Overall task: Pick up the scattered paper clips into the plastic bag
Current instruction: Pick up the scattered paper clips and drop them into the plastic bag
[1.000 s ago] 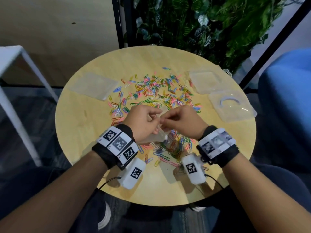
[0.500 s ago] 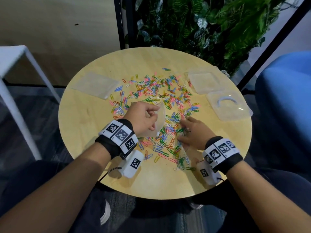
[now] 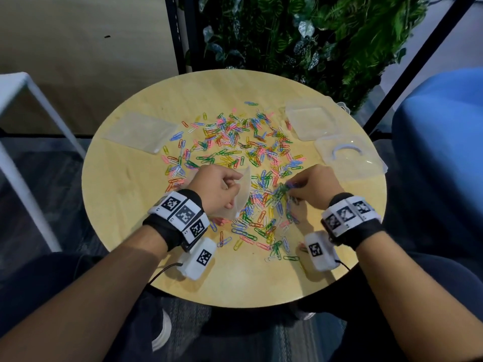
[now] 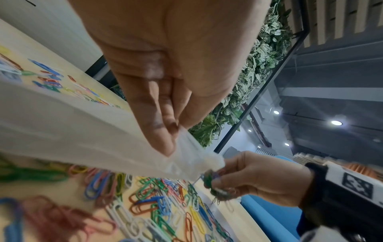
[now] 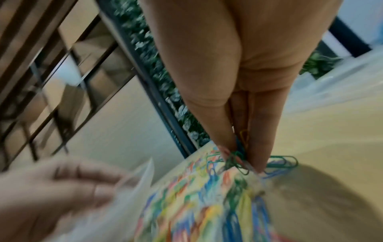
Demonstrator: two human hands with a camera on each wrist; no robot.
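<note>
Many coloured paper clips [image 3: 235, 142] lie scattered over the round wooden table [image 3: 125, 205]. My left hand [image 3: 217, 189] pinches the top edge of a small clear plastic bag [image 3: 241, 197] just above the clips; the left wrist view shows thumb and fingers on the plastic bag [image 4: 103, 139]. To its right, my right hand [image 3: 311, 188] pinches a bunch of paper clips [image 3: 285, 188], mostly green and blue, lifted off the pile. The right wrist view shows that bunch of clips [image 5: 240, 157] between the fingertips, with the left hand [image 5: 51, 188] and bag [image 5: 140, 176] blurred nearby.
A flat clear bag [image 3: 141, 131] lies at the table's left. Two clear plastic containers [image 3: 311, 121] [image 3: 347, 158] sit at the right, one holding a white ring. Plants stand behind the table, a blue seat [image 3: 439, 152] at the right, a white stool [image 3: 23, 100] at the left.
My right hand left the bag, dropped onto the pile at the lower right, and now rises with a bunch of clips. The left hand keeps holding the bag.
</note>
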